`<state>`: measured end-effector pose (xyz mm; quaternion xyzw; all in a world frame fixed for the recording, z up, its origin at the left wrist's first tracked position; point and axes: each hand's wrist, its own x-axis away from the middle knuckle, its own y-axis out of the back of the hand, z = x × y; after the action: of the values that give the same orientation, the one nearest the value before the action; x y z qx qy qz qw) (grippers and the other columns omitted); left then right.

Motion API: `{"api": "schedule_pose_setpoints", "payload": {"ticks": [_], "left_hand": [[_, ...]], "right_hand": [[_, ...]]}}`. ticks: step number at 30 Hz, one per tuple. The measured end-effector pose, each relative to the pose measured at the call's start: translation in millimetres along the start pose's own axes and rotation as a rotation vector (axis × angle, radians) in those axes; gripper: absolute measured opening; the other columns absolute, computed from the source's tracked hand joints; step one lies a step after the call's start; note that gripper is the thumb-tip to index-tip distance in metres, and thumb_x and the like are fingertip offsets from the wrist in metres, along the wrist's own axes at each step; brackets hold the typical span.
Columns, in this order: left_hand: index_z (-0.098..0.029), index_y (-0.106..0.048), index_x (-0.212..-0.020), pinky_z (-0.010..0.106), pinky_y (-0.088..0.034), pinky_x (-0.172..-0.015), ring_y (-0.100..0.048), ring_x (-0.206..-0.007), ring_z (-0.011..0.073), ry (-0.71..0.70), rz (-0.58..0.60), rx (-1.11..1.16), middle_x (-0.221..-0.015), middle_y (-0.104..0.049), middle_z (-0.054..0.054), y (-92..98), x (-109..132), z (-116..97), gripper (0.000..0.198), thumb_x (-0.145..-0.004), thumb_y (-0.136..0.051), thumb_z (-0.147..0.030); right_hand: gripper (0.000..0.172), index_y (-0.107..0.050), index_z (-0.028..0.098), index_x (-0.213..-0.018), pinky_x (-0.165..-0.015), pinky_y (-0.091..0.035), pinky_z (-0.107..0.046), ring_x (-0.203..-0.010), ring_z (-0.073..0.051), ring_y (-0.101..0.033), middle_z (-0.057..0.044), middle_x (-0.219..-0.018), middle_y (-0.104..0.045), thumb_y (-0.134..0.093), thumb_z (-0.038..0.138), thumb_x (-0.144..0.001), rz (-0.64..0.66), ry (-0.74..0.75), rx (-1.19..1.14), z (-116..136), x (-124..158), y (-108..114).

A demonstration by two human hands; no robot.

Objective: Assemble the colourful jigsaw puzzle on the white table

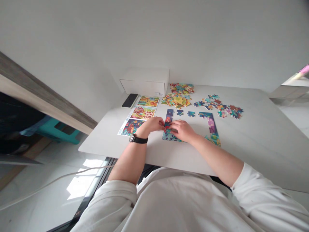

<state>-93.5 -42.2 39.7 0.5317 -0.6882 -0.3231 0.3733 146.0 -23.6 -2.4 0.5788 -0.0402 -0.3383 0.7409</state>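
On the table, a partly joined jigsaw puzzle border (pixel 170 137) shows dark blue, teal and purple pieces. At its left side, my left hand (pixel 154 124), with a watch on the wrist, pinches the edge of a puzzle piece (pixel 166 128). My right hand (pixel 182 130) meets it from the other side, fingers bent together and pressed on the same spot. The fingertips partly cover that piece. Along the top of the border lie two separate pieces, one puzzle piece (pixel 180 112) and another puzzle piece (pixel 191 114). The joined right side (pixel 212 125) runs down past my right forearm.
Loose pieces lie in a yellow pile (pixel 178 100), a farther pile (pixel 182 88) and a dark scattered group (pixel 218 106). Left of the hands is a picture sheet (pixel 143 112), with a phone (pixel 129 100) beside it. A white box (pixel 145 86) stands behind.
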Motion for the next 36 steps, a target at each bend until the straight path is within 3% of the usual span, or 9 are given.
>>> {"api": "schedule_pose_setpoints", "payload": {"ticks": [6, 18, 23, 36], "left_hand": [[-0.023, -0.079, -0.094, 0.025, -0.046, -0.069, -0.072, -0.080, 0.0197, 0.001, 0.017, -0.031, -0.088, -0.080, 0.001, 1.6, 4.3, -7.0, 0.020, -0.074, -0.083, -0.025], [-0.023, -0.077, -0.097, 0.026, -0.045, -0.067, -0.073, -0.079, 0.0201, 0.028, 0.008, -0.013, -0.087, -0.080, 0.001, -0.5, 5.7, -6.0, 0.021, -0.076, -0.082, -0.023], [-0.024, -0.078, -0.116, 0.026, -0.045, -0.066, -0.073, -0.079, 0.0209, 0.027, -0.048, -0.030, -0.095, -0.081, 0.002, 0.1, 7.5, -7.2, 0.042, -0.075, -0.086, -0.027], [-0.023, -0.080, -0.110, 0.026, -0.046, -0.069, -0.073, -0.083, 0.0212, -0.004, -0.022, 0.002, -0.093, -0.080, 0.002, -0.6, 6.4, -7.1, 0.036, -0.075, -0.085, -0.022]], "right_hand": [[0.024, -0.083, 0.025, -0.118, -0.104, -0.051, -0.046, -0.113, -0.028, -0.067, -0.009, -0.127, -0.077, -0.078, 0.021, -0.096, 0.001, 0.001, 0.004, 0.5, 2.5, 1.2], [0.024, -0.086, 0.028, -0.120, -0.095, -0.051, -0.042, -0.099, -0.026, -0.067, -0.009, -0.104, -0.074, -0.070, 0.026, -0.103, 0.071, -0.029, 0.093, 3.9, 5.4, 4.8], [0.026, -0.086, 0.027, -0.122, -0.096, -0.051, -0.042, -0.101, -0.026, -0.068, -0.009, -0.111, -0.077, -0.069, 0.026, -0.103, 0.075, -0.020, 0.094, 2.8, 5.4, 4.0], [0.029, -0.083, 0.026, -0.126, -0.101, -0.052, -0.045, -0.110, -0.028, -0.069, -0.011, -0.122, -0.077, -0.071, 0.022, -0.100, 0.064, 0.027, 0.040, 0.9, 7.2, 2.1]]}}
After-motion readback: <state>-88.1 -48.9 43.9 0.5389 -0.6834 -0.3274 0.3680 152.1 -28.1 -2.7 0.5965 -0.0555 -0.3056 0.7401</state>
